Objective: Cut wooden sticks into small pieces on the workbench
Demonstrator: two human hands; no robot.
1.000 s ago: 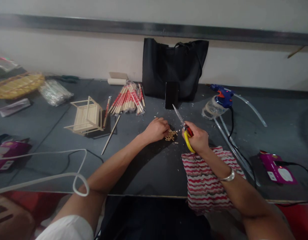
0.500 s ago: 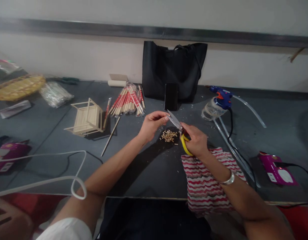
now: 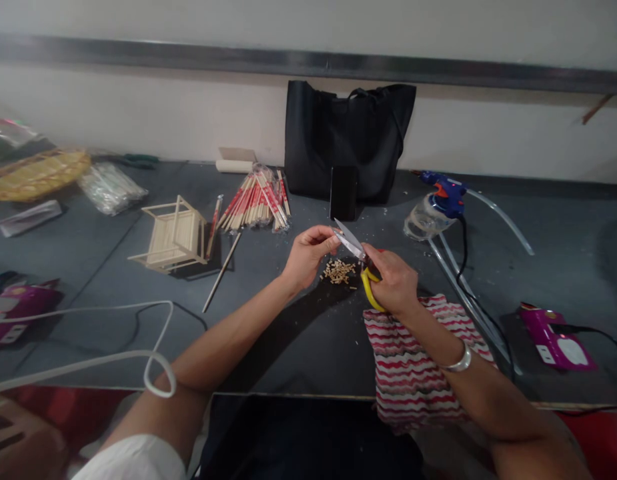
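Note:
My right hand (image 3: 394, 281) grips a pair of yellow-handled scissors (image 3: 357, 248), whose blades stand apart and point up and to the left. At the blades, the thumb and fingers of my left hand (image 3: 309, 255) are pinched together. What they hold is too small to make out. Beneath the blades, a small pile of short cut wooden bits (image 3: 339, 272) lies on the dark tabletop (image 3: 298, 347). Below my right wrist lies a striped red, white and grey cloth (image 3: 418, 373).
A miniature wooden chair-like frame (image 3: 175, 237), a loose stick (image 3: 221, 272) and wrapped chopsticks (image 3: 255, 200) lie left. A phone (image 3: 343, 193) leans against a black bag (image 3: 345, 143). On the right are a blue glue gun (image 3: 443, 193), clear glue sticks (image 3: 473, 307) and a purple power box (image 3: 555, 339).
The scissor blades have spread wider apart. Both hands have shifted very slightly to the right; the things on the table stay in place.

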